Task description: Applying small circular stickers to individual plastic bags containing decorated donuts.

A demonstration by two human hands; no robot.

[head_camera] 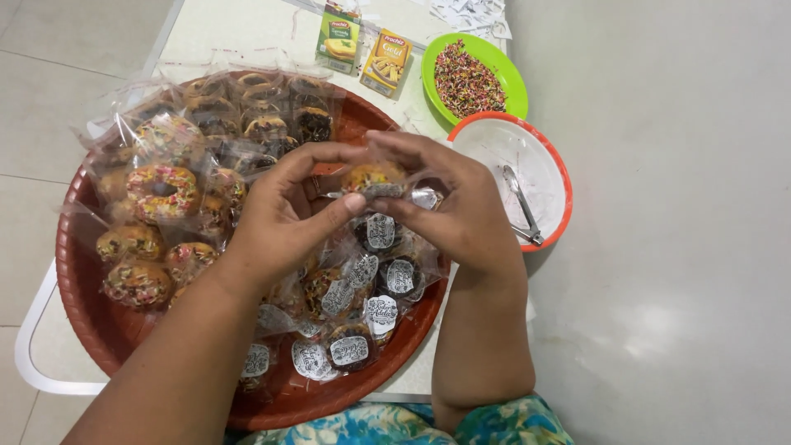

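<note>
Your left hand [284,216] and right hand [449,206] both pinch one wrapped doughnut [372,179] above the red tray [91,313], fingertips gripping its clear film from either side, likely to steady the wrapper. Labelled packs [362,305] lie below at 6 o'clock; the white bowl [544,169] with tongs [521,206] sits at 3 o'clock on the counter [239,33].

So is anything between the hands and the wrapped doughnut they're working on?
Nothing visible: the left hand and right hand both grip the wrapped doughnut directly, above the red tray of packed ones.
</note>
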